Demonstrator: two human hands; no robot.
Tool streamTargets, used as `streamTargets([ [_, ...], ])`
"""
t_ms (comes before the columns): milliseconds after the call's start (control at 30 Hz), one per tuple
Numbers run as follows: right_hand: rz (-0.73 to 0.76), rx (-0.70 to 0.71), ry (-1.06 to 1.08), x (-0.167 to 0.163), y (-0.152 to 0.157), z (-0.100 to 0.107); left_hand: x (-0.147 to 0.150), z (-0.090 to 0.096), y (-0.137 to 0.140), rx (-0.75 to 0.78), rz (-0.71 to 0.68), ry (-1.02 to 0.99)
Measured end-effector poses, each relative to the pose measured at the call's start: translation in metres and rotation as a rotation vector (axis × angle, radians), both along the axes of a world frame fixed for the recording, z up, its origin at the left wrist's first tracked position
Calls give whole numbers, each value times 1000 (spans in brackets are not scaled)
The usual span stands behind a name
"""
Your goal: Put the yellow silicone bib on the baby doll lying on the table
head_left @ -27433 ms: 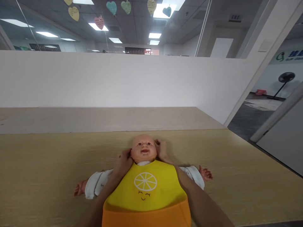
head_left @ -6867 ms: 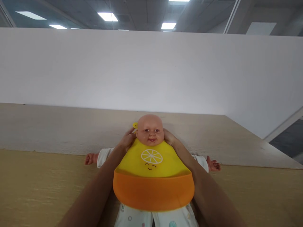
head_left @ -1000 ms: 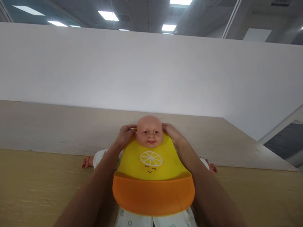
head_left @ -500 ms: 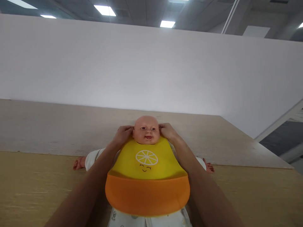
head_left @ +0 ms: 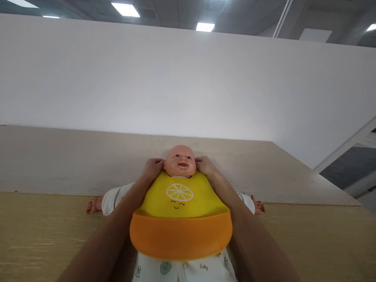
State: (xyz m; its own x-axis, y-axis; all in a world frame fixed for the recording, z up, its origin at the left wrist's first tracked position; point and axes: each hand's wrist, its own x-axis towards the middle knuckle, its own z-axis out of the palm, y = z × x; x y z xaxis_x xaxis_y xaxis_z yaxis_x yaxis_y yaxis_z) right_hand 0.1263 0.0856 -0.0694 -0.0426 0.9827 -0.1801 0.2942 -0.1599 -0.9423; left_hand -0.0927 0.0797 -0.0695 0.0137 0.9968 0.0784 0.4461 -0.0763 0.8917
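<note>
A baby doll (head_left: pixel 180 158) in white printed clothes lies face up in front of me. Over its chest spreads a yellow bib (head_left: pixel 179 205) with a citrus-slice print and an orange catch pocket (head_left: pixel 180 236). At the left of the doll's neck, my left hand (head_left: pixel 153 169) is closed on the bib's upper edge, fingertips tucked behind the head. My right hand (head_left: pixel 205 165) grips the opposite upper edge, close against the doll's cheek. The bib's neck ends and most of my fingertips are hidden behind the head.
The doll lies on a wooden table made of a pale rear board (head_left: pixel 73 156) and a yellower front board (head_left: pixel 44 231). A white partition (head_left: pixel 182 82) rises along the table's back. The doll's sleeved arms stretch out to both sides.
The bib has shifted slightly up toward the doll's neck, showing more of the printed trousers below. The doll's head has tipped back a little. Both hands stay beside the neck.
</note>
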Motion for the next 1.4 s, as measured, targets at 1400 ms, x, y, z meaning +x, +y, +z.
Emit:
streamTargets([
  [1400,-136,-75,568,1,-120,33,-21,33,-96,-288,-70,-748],
])
